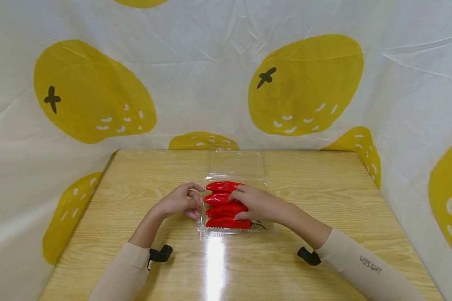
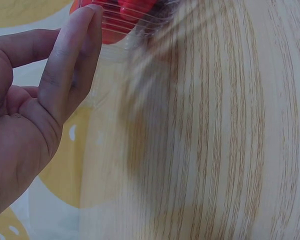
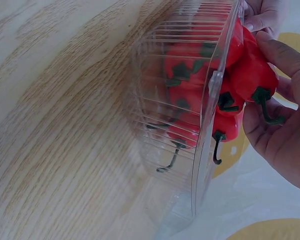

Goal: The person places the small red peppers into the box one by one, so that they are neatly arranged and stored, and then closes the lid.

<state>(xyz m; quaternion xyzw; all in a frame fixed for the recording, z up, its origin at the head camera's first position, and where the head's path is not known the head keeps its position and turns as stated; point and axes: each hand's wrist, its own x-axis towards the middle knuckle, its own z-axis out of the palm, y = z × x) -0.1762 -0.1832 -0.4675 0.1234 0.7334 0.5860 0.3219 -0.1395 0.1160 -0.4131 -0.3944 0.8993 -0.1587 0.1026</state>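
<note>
A clear plastic clamshell box [image 1: 226,230] stands on the table, its lid [image 1: 236,164] folded back toward the curtain. Several long red chili peppers [image 1: 227,223] lie side by side inside, stacked in more than one layer. My right hand [image 1: 261,204] reaches in from the right and grips one upper red chili pepper [image 3: 252,75] between thumb and fingers, its green stem pointing past the palm. At the box's left side is my left hand [image 1: 181,200], fingers relaxed and slightly bent. Its fingertips [image 2: 92,12] are right at the box wall in the left wrist view.
The wooden table [image 1: 154,167] ends at a white curtain [image 1: 203,96] with yellow fruit prints, which hangs behind and at both sides. Black wrist cameras [image 1: 161,253] stick out from both sleeves. Light reflects off the table in front of the box.
</note>
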